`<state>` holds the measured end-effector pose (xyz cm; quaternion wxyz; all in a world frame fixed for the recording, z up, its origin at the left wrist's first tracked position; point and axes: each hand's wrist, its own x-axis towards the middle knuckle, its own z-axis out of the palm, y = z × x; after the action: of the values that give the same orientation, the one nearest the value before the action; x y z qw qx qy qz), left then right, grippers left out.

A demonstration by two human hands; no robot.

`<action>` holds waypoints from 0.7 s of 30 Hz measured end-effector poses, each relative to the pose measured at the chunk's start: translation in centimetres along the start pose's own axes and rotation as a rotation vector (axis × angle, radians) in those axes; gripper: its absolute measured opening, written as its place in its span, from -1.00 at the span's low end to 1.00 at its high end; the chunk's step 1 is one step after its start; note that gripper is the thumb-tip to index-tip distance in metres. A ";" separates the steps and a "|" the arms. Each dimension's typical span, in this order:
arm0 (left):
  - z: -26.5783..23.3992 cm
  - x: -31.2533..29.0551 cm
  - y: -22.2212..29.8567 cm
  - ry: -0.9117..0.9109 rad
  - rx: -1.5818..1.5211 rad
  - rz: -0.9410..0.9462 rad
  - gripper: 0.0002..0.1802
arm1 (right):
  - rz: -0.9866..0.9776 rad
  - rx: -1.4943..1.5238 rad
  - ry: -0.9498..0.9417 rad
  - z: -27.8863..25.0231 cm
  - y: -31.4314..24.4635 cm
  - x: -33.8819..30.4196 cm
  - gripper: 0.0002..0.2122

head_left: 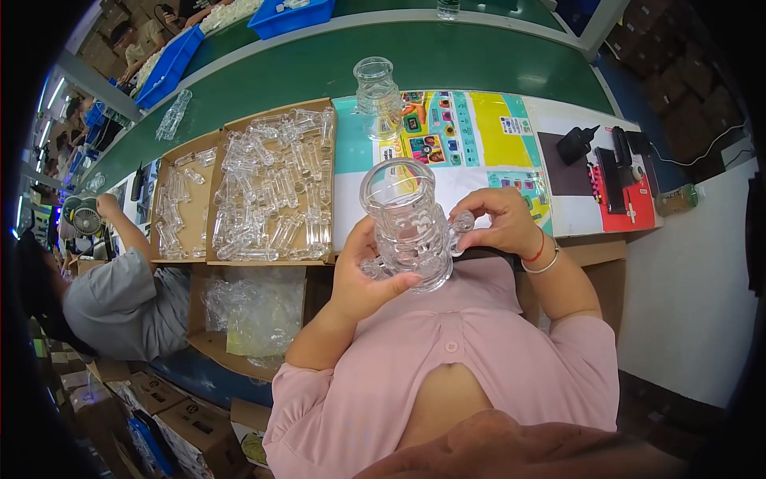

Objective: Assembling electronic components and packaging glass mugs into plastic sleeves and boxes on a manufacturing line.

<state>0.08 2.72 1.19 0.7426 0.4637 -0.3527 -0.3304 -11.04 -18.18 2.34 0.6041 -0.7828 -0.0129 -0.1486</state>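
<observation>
A clear, ribbed, mug-like vessel (408, 219) with a wide round rim is held upright in front of my chest. My left hand (361, 279) is wrapped round its lower left side, with the thumb across the front near the base. A clear knobby piece (371, 267) shows between the fingers of that hand. On the other side, my right hand (504, 223) pinches a clear rounded knob (463, 221) against the vessel's wall; whether it is joined there I cannot tell. A similar clear vessel (377, 92) stands on the table beyond.
At left, cardboard trays (214, 209) hold many clear tubular parts (275, 180). A colourful printed sheet (499, 132) covers the worktop. Right of it stand a black bottle (576, 145) and a black tool (613, 180). A co-worker (120, 307) sits at left; an open box (259, 315) holds plastic bags.
</observation>
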 end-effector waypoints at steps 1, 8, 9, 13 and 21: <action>0.0 -0.1 0.0 0.001 0.002 -0.002 -0.17 | 0.000 0.003 0.000 0.0 -0.1 -0.1 -0.63; -0.2 0.4 -0.2 -0.036 -0.012 -0.054 -0.17 | -0.074 -0.170 0.031 0.0 -0.5 -0.8 -0.62; -0.3 0.5 -0.2 -0.052 -0.028 -0.058 -0.16 | -0.114 -0.262 0.010 -0.1 -0.7 -0.9 -0.62; -0.5 0.5 0.1 -0.060 -0.030 -0.134 -0.14 | 0.123 -0.269 -0.122 -0.4 -2.2 -1.2 -0.57; 0.3 -0.5 0.4 -0.506 0.370 0.216 -0.20 | -0.066 0.294 -0.116 2.6 -5.2 -2.2 -0.47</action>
<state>-0.34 3.10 1.54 0.5653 0.4540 -0.6273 -0.2845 -13.59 -13.99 6.11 0.7051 -0.6925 -0.0952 -0.1193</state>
